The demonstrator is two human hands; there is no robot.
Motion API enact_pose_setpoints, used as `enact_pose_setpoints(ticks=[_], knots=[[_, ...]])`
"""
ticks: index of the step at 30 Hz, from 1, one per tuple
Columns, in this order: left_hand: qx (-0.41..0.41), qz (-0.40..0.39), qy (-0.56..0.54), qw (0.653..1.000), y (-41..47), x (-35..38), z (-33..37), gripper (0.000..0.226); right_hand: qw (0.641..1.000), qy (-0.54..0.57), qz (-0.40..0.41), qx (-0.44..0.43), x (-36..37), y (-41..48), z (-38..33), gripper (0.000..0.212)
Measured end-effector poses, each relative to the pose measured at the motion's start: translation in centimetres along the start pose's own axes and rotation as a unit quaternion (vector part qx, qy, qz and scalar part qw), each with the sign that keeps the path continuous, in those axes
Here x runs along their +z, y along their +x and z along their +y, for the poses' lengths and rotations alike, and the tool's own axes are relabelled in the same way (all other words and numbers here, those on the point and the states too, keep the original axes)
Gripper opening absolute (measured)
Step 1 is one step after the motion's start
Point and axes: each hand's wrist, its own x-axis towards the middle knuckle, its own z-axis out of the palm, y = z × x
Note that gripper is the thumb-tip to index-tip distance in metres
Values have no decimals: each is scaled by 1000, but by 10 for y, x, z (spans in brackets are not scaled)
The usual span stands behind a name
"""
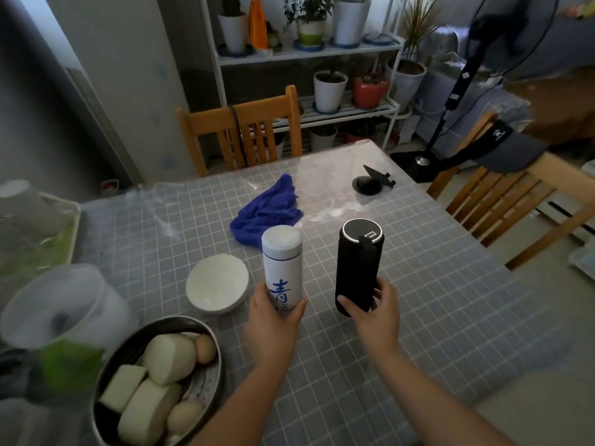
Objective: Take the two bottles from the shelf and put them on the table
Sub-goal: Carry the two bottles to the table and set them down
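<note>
My left hand [272,320] grips the lower part of a white bottle [282,262] with blue characters on its side. My right hand [373,312] grips the base of a black bottle [357,262] with a silver-rimmed lid. Both bottles stand upright, side by side, over the grey checked table [450,300]. My fingers hide their bases, so I cannot tell whether they touch the tabletop. The white wire shelf [306,54] stands behind the table and carries plant pots.
A blue cloth [265,210] lies just beyond the bottles, a white bowl [217,283] to their left. A metal steamer [206,381] with buns and eggs sits near left, beside a translucent jug [64,304]. A black object [370,183] lies far right. Wooden chairs [244,133] flank the table.
</note>
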Motion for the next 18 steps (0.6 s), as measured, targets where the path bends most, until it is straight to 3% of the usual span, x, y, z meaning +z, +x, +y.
enact_pose_setpoints(ticks=[8,18], knots=[[-30,25,-33,999,13,18,-19,70,1000,0,-5,-8,4,16,22,65],[-1,1,-1,1000,12,38,-31,68,1000,4,0,-15,12,24,39,66]])
